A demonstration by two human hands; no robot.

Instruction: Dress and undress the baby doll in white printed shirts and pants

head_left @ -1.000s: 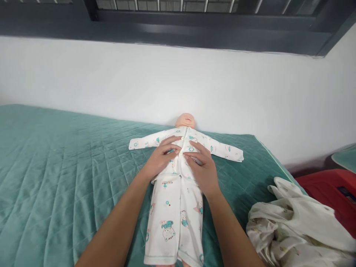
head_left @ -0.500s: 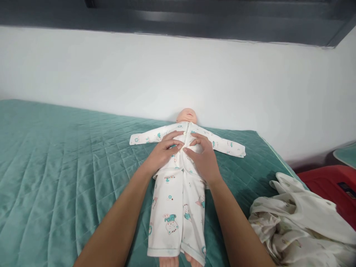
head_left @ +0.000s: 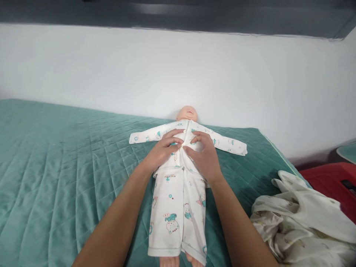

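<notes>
A baby doll [head_left: 187,114] lies on its back, head toward the wall, in a white printed baby shirt [head_left: 230,145] and matching trousers [head_left: 166,202]. Its sleeves stretch out to both sides. My left hand [head_left: 163,149] rests on the chest, thumb and index finger closed at the shirt's front edge. From the other side my right hand [head_left: 205,155] pinches the same edge, its thumb almost meeting the left one. Between the fingertips a small pale button [head_left: 182,147] partly shows; whether it sits in its hole I cannot tell. A higher button [head_left: 184,131] is visible near the collar.
Green quilted bedding [head_left: 69,167] covers the surface beneath the doll. Crumpled white printed cloth [head_left: 306,218] lies at the lower right, beside a red object [head_left: 330,185]. A white wall [head_left: 139,70] stands behind, with a dark beam [head_left: 178,16] above.
The view has shifted slightly. Both hands stay at the middle of the shirt's front, with only tiny finger movement at the button.
</notes>
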